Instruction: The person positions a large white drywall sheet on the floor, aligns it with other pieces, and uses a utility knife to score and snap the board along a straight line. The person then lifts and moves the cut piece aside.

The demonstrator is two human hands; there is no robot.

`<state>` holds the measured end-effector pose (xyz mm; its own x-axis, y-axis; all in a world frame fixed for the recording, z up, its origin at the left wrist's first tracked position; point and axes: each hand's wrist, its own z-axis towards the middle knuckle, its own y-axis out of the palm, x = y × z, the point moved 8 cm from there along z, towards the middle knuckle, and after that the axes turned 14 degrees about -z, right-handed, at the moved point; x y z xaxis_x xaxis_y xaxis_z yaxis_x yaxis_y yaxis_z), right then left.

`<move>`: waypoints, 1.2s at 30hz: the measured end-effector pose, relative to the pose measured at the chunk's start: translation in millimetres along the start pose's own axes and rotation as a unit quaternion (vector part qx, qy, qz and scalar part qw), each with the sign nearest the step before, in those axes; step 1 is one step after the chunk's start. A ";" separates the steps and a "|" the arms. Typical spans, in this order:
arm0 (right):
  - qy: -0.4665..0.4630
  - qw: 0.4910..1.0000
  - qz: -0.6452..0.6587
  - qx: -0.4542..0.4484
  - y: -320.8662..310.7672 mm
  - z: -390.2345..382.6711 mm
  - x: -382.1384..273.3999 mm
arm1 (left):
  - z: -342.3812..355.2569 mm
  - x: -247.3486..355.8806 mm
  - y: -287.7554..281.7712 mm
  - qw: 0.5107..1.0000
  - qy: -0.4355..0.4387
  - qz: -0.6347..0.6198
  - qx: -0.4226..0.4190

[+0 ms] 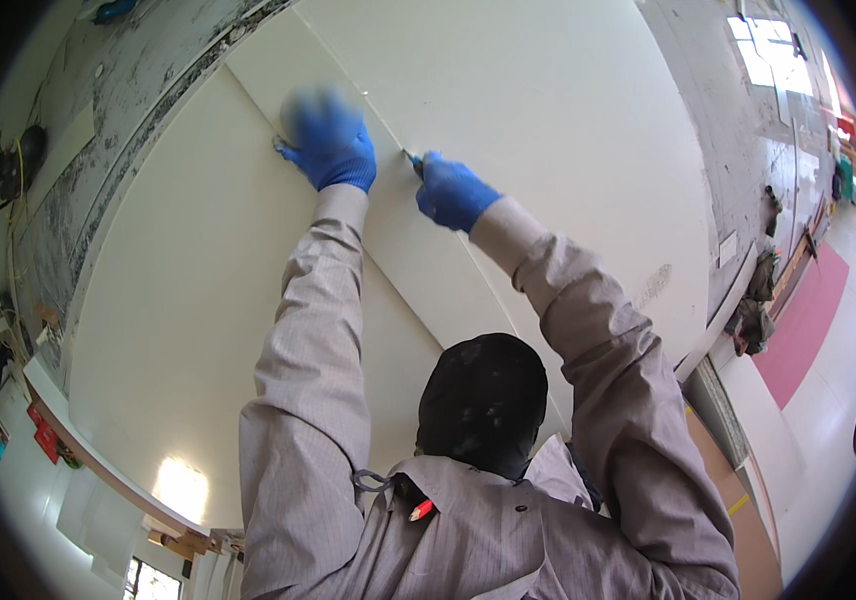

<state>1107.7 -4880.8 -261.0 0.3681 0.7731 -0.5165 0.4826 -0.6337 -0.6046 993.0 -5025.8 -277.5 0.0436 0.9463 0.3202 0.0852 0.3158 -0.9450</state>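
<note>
My left hand (333,145), in a blue glove, rests on a long narrow white board strip (418,270) lying over a large white sheet (548,110). Its thumb sticks out to the left over the strip's left edge, and a blur covers its fingertips. To its right, my right hand (456,190), also blue-gloved, is closed round a slim cutter knife (414,161). The knife's tip points up and left, close to a thin line that runs along the strip's right side. Most of the handle is hidden in my fist.
A corded dark machine (13,170) stands at the far left. Red packets (45,435) lie by the sheet's lower left rim. Dark cloths or bags (753,320) lie at the right, beside a pink panel (803,325). A grey stained surface (163,60) borders the sheet.
</note>
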 end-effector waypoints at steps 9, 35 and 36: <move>-0.035 0.988 0.093 0.117 -47.3 2.6 -8.4 | -7.7 -1.7 -9.0 0.998 0.011 0.015 0.061; -0.022 0.993 -0.086 0.075 -36.4 96.5 -73.0 | -5.8 -6.3 -7.3 0.997 0.004 0.072 0.035; -0.027 0.994 -0.082 0.070 -35.5 93.3 -70.9 | -6.2 -6.8 -5.7 0.997 0.002 0.068 0.032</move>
<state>990.3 -4915.6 -259.4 0.2491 0.8657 -0.4341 0.4158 -0.5004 -0.7594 998.5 -5034.5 -273.8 0.0546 0.9806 0.1880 0.0145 0.1875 -0.9822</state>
